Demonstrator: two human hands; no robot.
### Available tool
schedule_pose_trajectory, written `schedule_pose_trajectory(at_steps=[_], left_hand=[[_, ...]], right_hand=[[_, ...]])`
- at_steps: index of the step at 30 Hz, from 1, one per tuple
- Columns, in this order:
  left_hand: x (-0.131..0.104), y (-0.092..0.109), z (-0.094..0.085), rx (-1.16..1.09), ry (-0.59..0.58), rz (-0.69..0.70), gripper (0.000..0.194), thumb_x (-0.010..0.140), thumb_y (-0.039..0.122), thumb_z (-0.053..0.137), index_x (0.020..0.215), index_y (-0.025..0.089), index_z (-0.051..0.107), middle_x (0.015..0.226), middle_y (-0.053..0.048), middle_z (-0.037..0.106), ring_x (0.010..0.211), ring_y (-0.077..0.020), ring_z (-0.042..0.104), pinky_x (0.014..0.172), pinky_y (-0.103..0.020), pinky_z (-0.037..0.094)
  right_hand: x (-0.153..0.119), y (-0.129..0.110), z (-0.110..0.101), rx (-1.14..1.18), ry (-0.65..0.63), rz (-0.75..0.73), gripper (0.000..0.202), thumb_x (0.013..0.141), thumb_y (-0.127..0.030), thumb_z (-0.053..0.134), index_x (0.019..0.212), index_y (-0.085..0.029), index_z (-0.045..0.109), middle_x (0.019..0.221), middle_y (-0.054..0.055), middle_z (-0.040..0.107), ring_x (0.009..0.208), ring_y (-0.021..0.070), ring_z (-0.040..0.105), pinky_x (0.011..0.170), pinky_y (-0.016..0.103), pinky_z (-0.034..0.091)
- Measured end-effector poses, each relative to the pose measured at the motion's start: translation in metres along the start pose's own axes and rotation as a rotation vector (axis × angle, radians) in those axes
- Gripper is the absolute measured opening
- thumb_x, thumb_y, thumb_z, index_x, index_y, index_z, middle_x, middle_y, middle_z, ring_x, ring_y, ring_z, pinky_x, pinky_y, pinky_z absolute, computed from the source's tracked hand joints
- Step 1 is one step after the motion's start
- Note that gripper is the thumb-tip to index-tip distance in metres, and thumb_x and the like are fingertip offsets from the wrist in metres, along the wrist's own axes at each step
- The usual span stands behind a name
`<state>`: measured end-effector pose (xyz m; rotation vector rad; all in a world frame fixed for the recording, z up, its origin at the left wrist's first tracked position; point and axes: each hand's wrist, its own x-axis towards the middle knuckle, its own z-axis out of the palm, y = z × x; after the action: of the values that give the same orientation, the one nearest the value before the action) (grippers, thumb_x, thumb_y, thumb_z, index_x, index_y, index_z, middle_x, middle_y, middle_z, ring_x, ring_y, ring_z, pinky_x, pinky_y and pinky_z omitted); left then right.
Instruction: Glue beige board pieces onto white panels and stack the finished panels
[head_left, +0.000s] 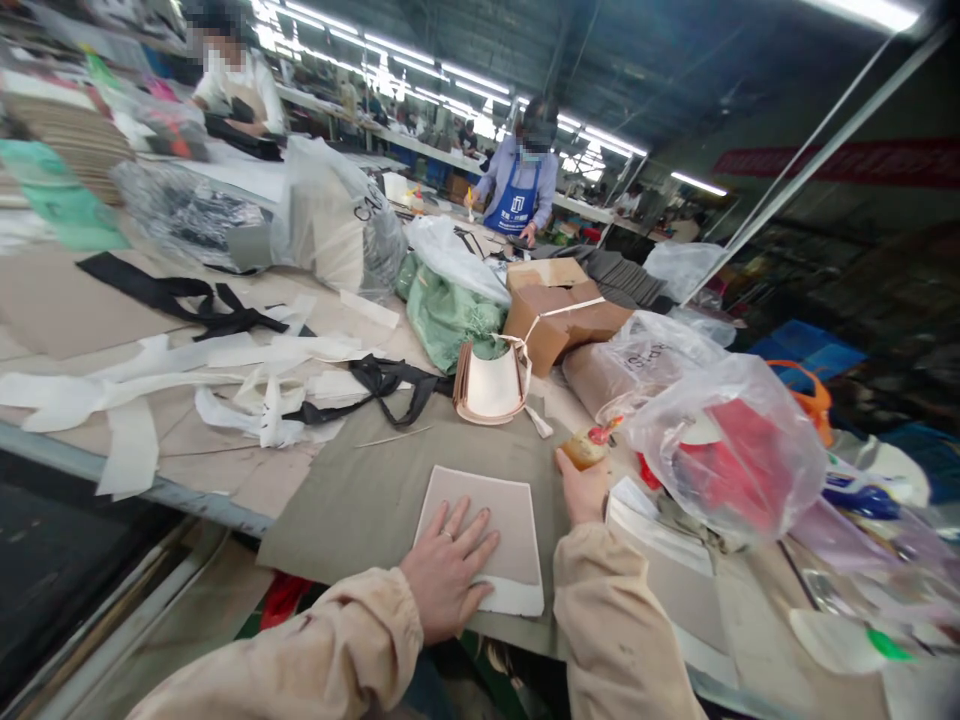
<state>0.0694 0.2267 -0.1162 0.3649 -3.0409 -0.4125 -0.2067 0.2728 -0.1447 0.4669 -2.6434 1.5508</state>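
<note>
On tabletop (202,505) before us: sheet (360,510); on sheet, panel (514,530), our left hand (448,575) on panel. Right of panel: our right hand (586,492), around bottle (585,452). Behind panel, at far edge of sheet: curved stack (489,390); behind stack, sack (442,315) to left, parcel (570,325) to right. Left of sheet we see strips (127,455); right of our bottle, plastic bag (750,455). Farther back, beyond parcel: person (517,195).

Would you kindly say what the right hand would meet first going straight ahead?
Beyond the red-tipped bottle it holds, the right hand would probably meet the plastic-wrapped brown bundle first, though depth is unclear.
</note>
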Motion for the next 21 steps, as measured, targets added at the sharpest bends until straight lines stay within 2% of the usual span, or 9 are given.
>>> schedule_pose_trajectory(at_steps=[3, 5, 8, 11, 13, 16, 21], left_hand=[[0.001, 0.004, 0.002, -0.01, 0.01, -0.043, 0.059, 0.084, 0.054, 0.04, 0.135, 0.025, 0.039, 0.145, -0.004, 0.033, 0.135, -0.0352, 0.013, 0.108, -0.055, 0.008], [0.0, 0.004, 0.002, -0.017, 0.025, -0.038, 0.059, 0.084, 0.054, 0.039, 0.135, 0.024, 0.039, 0.143, -0.004, 0.035, 0.134, -0.0345, 0.016, 0.108, -0.053, 0.01], [-0.001, 0.002, 0.001, -0.023, 0.04, -0.002, 0.058, 0.086, 0.052, 0.038, 0.135, 0.02, 0.039, 0.14, -0.005, 0.039, 0.133, -0.0323, 0.021, 0.109, -0.05, 0.013], [-0.002, 0.001, 0.0, -0.023, 0.05, 0.037, 0.057, 0.088, 0.051, 0.036, 0.134, 0.018, 0.039, 0.14, -0.006, 0.04, 0.132, -0.0304, 0.024, 0.108, -0.048, 0.017], [-0.002, 0.001, 0.0, -0.021, 0.06, 0.04, 0.056, 0.088, 0.051, 0.037, 0.133, 0.017, 0.04, 0.139, -0.007, 0.041, 0.132, -0.0295, 0.025, 0.108, -0.047, 0.017], [-0.001, 0.001, 0.0, -0.02, 0.067, 0.032, 0.056, 0.087, 0.051, 0.039, 0.131, 0.017, 0.043, 0.139, -0.008, 0.042, 0.132, -0.0294, 0.026, 0.108, -0.047, 0.017], [-0.001, 0.0, 0.002, -0.034, 0.074, 0.08, 0.058, 0.086, 0.049, 0.041, 0.131, 0.014, 0.042, 0.137, -0.011, 0.042, 0.129, -0.0305, 0.031, 0.106, -0.046, 0.022]], right_hand=[[-0.001, -0.007, -0.001, -0.01, -0.013, 0.02, 0.07, 0.056, -0.043, 0.069, 0.114, -0.01, 0.046, 0.103, 0.015, 0.058, 0.094, 0.0286, 0.056, 0.086, 0.044, 0.044], [-0.006, -0.017, -0.009, -0.034, -0.069, -0.062, 0.069, 0.059, -0.042, 0.068, 0.118, -0.015, 0.045, 0.108, 0.012, 0.056, 0.097, 0.027, 0.055, 0.088, 0.042, 0.043], [-0.021, -0.036, -0.032, -0.172, -0.225, -0.313, 0.073, 0.062, -0.04, 0.066, 0.126, -0.019, 0.037, 0.11, 0.01, 0.055, 0.095, 0.0264, 0.056, 0.083, 0.042, 0.045], [-0.039, -0.053, -0.059, -0.337, -0.428, -0.622, 0.055, 0.064, -0.031, 0.063, 0.116, -0.02, 0.045, 0.102, 0.007, 0.056, 0.094, 0.0256, 0.054, 0.083, 0.041, 0.044], [-0.05, -0.062, -0.071, -0.387, -0.549, -0.767, 0.049, 0.066, -0.022, 0.058, 0.114, -0.021, 0.049, 0.102, 0.006, 0.053, 0.096, 0.0234, 0.053, 0.086, 0.038, 0.043], [-0.062, -0.072, -0.08, -0.437, -0.66, -0.855, 0.056, 0.067, -0.015, 0.054, 0.123, -0.024, 0.049, 0.105, 0.006, 0.048, 0.096, 0.0211, 0.051, 0.085, 0.034, 0.044], [-0.071, -0.083, -0.073, -0.503, -0.741, -0.908, 0.058, 0.07, -0.013, 0.052, 0.127, -0.024, 0.048, 0.106, 0.007, 0.049, 0.096, 0.0209, 0.051, 0.085, 0.034, 0.045]])
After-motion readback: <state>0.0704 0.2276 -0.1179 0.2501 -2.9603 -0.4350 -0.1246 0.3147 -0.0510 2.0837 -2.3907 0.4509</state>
